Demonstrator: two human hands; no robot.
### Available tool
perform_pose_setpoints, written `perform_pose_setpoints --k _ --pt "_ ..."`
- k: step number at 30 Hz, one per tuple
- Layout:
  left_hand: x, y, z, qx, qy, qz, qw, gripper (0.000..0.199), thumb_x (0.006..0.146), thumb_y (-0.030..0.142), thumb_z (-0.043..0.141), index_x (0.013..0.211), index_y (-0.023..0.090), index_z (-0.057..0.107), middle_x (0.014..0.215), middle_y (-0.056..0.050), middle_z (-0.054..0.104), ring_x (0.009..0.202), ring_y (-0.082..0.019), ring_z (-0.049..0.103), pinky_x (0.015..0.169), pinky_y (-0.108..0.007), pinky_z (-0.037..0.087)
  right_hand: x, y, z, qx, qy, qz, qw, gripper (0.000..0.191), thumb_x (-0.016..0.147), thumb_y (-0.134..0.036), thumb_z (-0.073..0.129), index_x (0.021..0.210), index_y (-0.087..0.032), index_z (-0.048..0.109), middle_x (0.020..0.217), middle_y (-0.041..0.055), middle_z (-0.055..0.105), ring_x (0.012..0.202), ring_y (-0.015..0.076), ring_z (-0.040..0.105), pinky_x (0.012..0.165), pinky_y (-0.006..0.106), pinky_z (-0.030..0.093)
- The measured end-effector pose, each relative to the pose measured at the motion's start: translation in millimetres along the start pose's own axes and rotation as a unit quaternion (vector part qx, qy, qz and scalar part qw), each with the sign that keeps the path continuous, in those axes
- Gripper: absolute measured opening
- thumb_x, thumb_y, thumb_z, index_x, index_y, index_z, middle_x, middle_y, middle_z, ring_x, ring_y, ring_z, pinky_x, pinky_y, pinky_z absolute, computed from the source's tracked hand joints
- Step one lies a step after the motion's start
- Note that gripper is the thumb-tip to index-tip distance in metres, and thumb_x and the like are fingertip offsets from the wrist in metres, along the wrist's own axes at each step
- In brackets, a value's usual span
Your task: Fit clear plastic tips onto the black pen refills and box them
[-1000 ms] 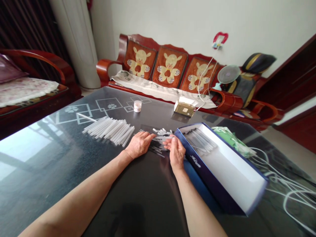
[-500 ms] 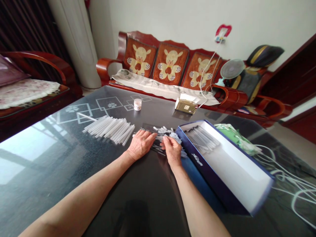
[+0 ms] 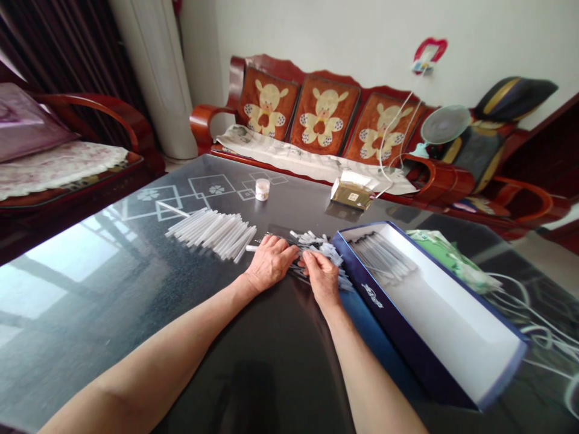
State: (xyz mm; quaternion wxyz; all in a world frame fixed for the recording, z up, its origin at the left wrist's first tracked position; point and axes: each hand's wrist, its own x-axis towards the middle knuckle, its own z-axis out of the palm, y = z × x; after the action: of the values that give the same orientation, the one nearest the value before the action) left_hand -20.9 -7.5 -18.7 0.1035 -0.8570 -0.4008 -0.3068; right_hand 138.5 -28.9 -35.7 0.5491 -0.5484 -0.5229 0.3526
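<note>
My left hand (image 3: 272, 263) lies low over the table, its fingers curled together. The end of a thin whitish tube (image 3: 251, 248) sticks out on its left side, apparently under the fingers. Close on its right, my right hand (image 3: 322, 276) is pinched, thumb against forefinger; whatever is between them is too small to make out. A loose heap of short whitish pieces (image 3: 322, 243) and dark thin parts lies behind and beside my hands. To the left, a row of translucent white tubes (image 3: 212, 232) lies side by side on the table.
A long blue box (image 3: 456, 343) with a white inside stands at right, holding clear tubes with dark ends (image 3: 384, 256). Behind it lie a green-and-white packet (image 3: 452, 259) and white cables (image 3: 538, 307). Farther back are a small white jar (image 3: 262, 189) and a tissue box (image 3: 351, 194).
The whole view has shifted, so everything sits slightly farther right. Both hands stay close together at the heap, with little visible change in their grip.
</note>
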Motion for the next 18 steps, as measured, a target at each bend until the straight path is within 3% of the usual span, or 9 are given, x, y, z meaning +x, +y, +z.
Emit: perform_pose_setpoints --k 7,10,13,18 --pt "-0.2 -2.3 -0.9 0.022 0.004 0.002 1.000 0.034 0.098 0.035 0.035 0.094 0.020 0.066 0.074 -0.005 0.057 0.073 -0.018 0.047 0.076 -0.036 0.035 -1.0 -1.7 0.3 0.052 -0.052 0.010 0.997 0.043 0.077 -0.048 0.064 0.110 -0.020 0.066 0.094 0.0059 0.071 0.077 0.0204 0.068 0.057 0.028 0.053" --pt "-0.5 -2.3 -0.8 0.018 0.001 0.001 1.000 0.035 0.098 0.034 0.035 0.094 0.020 0.066 0.075 -0.005 0.057 0.074 -0.019 0.047 0.077 -0.036 0.035 -2.4 -3.8 1.4 0.034 -0.033 0.027 0.999 0.044 0.079 -0.054 0.059 0.104 -0.018 0.065 0.086 0.0062 0.071 0.067 0.0186 0.065 0.048 0.025 0.047" --pt "-0.5 -2.2 -1.1 0.020 -0.005 0.004 1.000 0.035 0.098 0.034 0.034 0.095 0.020 0.066 0.076 -0.005 0.057 0.075 -0.019 0.047 0.077 -0.036 0.036 -3.1 -3.6 2.1 -0.003 -0.016 0.025 1.000 0.039 0.082 -0.055 0.056 0.089 -0.018 0.066 0.075 0.0053 0.069 0.060 0.0164 0.062 0.049 0.025 0.047" --pt "-0.8 -3.1 -0.2 0.018 -0.009 -0.001 1.000 0.036 0.099 0.034 0.033 0.094 0.019 0.066 0.075 -0.005 0.057 0.074 -0.019 0.047 0.076 -0.035 0.036 -2.3 0.6 1.8 0.020 -0.040 0.000 0.999 0.037 0.080 -0.045 0.060 0.104 -0.018 0.063 0.088 0.0054 0.070 0.065 0.0150 0.063 0.053 0.024 0.048"
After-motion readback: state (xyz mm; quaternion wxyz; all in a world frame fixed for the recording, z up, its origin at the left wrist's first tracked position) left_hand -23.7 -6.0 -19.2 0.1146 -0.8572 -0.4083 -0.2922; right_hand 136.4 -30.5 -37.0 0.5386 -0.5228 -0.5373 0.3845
